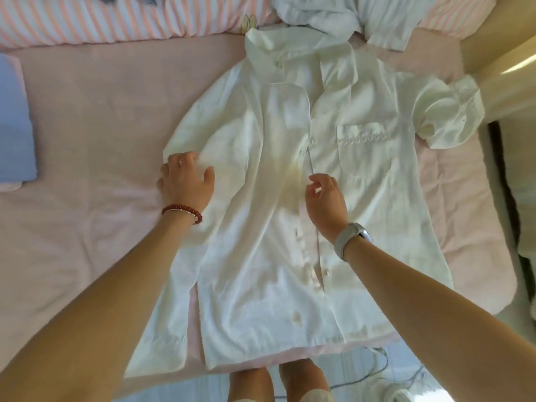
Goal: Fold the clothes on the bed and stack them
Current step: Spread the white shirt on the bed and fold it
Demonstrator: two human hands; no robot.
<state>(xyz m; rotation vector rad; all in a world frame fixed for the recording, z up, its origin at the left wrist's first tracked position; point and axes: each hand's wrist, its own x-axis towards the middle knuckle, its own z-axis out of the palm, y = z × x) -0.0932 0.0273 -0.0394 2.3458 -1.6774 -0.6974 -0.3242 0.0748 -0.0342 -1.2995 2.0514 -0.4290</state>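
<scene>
A white short-sleeved button shirt (362, 198) lies front-up on the pink bed sheet (87, 169), collar toward the far side. Its left side is folded inward over the front. My left hand (187, 177), with a red bead bracelet, rests flat with spread fingers on that folded left edge. My right hand (324, 198), with a white watch on the wrist, hovers over the button placket, fingers loosely curled and holding nothing. The right sleeve (446, 111) lies spread out toward the bed's right edge. More white clothing (348, 15) sits crumpled past the collar.
A striped pink and white pillow or duvet (116, 18) runs along the far side. A folded blue cloth (14, 126) lies at the left edge. My feet (278, 381) stand on the floor below the bed's near edge, next to a cable (380, 369).
</scene>
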